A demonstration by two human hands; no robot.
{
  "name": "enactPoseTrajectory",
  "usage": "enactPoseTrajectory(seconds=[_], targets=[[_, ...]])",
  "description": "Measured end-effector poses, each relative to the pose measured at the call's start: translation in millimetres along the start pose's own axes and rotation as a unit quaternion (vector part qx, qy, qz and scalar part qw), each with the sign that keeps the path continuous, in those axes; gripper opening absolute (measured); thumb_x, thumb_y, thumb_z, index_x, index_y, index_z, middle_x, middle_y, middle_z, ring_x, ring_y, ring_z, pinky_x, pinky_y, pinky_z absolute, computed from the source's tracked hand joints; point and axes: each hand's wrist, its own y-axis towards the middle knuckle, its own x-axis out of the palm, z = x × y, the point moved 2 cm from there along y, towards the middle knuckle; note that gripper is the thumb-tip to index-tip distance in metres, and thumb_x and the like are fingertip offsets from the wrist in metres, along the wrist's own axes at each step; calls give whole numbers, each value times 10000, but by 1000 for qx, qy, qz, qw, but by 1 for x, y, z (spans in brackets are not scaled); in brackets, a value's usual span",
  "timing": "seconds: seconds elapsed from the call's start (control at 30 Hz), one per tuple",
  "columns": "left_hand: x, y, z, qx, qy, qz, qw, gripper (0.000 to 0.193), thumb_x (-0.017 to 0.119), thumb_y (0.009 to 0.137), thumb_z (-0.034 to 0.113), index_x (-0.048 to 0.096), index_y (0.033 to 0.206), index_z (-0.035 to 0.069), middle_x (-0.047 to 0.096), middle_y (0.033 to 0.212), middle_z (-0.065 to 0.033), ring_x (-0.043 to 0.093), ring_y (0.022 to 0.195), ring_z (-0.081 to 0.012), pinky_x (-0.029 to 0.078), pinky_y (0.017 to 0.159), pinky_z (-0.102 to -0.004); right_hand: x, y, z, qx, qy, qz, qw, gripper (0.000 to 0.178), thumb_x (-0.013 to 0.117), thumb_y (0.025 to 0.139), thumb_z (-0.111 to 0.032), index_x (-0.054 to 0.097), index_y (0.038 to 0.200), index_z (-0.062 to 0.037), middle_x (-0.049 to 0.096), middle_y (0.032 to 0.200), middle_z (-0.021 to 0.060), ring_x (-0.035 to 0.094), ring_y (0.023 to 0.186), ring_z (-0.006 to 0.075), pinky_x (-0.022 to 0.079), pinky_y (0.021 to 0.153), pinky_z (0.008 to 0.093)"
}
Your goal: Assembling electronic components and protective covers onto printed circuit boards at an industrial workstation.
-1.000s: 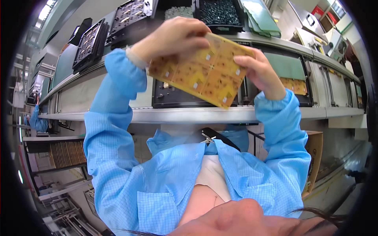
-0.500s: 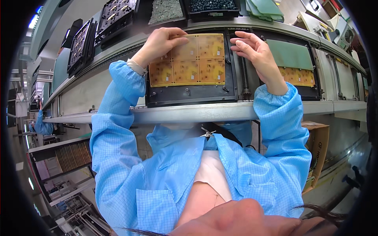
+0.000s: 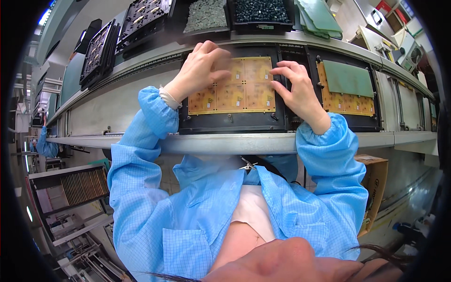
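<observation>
A yellow circuit board panel [image 3: 226, 100], divided into several squares, lies in a black carrier frame [image 3: 202, 123] on the rail line in front of me. Over the panel's upper left part is my left hand [image 3: 201, 70], thumb and fingers apart, its fingertips blurred by motion. I see nothing held in it. My right hand [image 3: 299, 89] hovers by the panel's right edge with thumb and fingers spread and nothing between them. Whether its fingertips touch the panel I cannot tell.
To the right, a second black carrier holds another yellow panel [image 3: 350, 107] partly covered by a green sheet [image 3: 348, 78]. Beyond the rail stand a bin of clear pieces [image 3: 206, 15], a bin of dark pieces [image 3: 262, 10], stacked green sheets [image 3: 319, 19] and black trays [image 3: 143, 19].
My right hand has moved left and nearer, to the panel's edge. My left hand has shifted slightly right across the panel. The whole view has tilted, so the carriers appear lower.
</observation>
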Motion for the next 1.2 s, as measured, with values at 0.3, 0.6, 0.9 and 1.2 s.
enactPoseTrajectory(seconds=[0.3,0.6,0.9,1.2], targets=[[-23,-64,-33,-117,162,68,977,195,735,838,164,687,1007,78,630,1058,-53,575,1045,-287,466,894,-410,-5,-1,-13,-63,-169,-40,983,221,718,855,-157,702,1049,-51,627,1251,122,494,1273,368,424,1036,466],[-41,-86,-35,61,-6,1,998,258,800,779,215,722,1002,111,651,1081,-44,571,1080,-255,499,936,-399,-41,6,1,-161,-106,-102,976,227,720,799,16,672,1019,-13,687,1028,111,600,1114,343,524,914,418],[-39,-74,-50,251,-14,2,968,178,780,776,150,713,908,51,681,884,-44,626,888,-250,550,786,-368,-33,31,7,-232,-58,-141,961,119,728,821,-13,656,916,-4,633,909,125,641,867,305,548,736,367],[-34,-71,-39,222,-8,29,975,148,782,796,159,689,833,50,619,803,-51,591,840,-241,529,745,-366,-42,28,5,-220,-20,-206,953,122,747,807,-20,670,900,-3,625,963,127,609,956,282,532,808,375]])
